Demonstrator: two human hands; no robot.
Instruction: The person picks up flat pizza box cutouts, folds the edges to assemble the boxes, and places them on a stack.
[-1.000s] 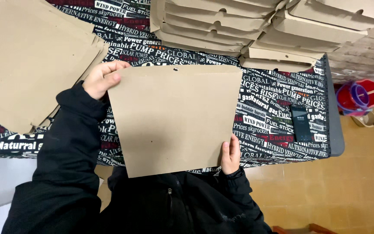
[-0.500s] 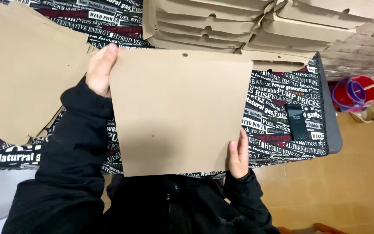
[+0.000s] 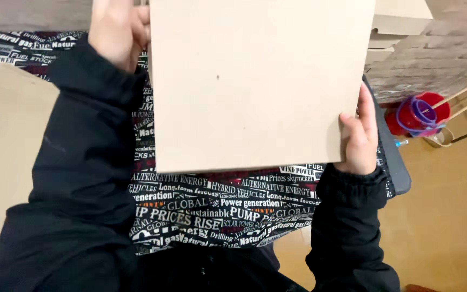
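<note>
A large flat sheet of brown cardboard [image 3: 255,81] fills the upper middle of the head view, held up above the table. My left hand [image 3: 117,32] grips its upper left edge near the top of the frame. My right hand [image 3: 359,135] pinches its lower right corner, thumb on the face. Both arms are in black sleeves. The sheet hides whatever lies on the table behind it.
The table carries a black cloth with printed lettering [image 3: 217,208]. A stack of flat brown cardboard sheets [image 3: 6,140] lies at the left. Folded cardboard boxes [image 3: 395,21] show at the top right. A red and purple container [image 3: 420,113] sits on the tan floor at the right.
Both hands have lifted the cardboard sheet up and away from me, so it now looms larger and covers the stacked boxes. The view has tilted and shifted toward the table.
</note>
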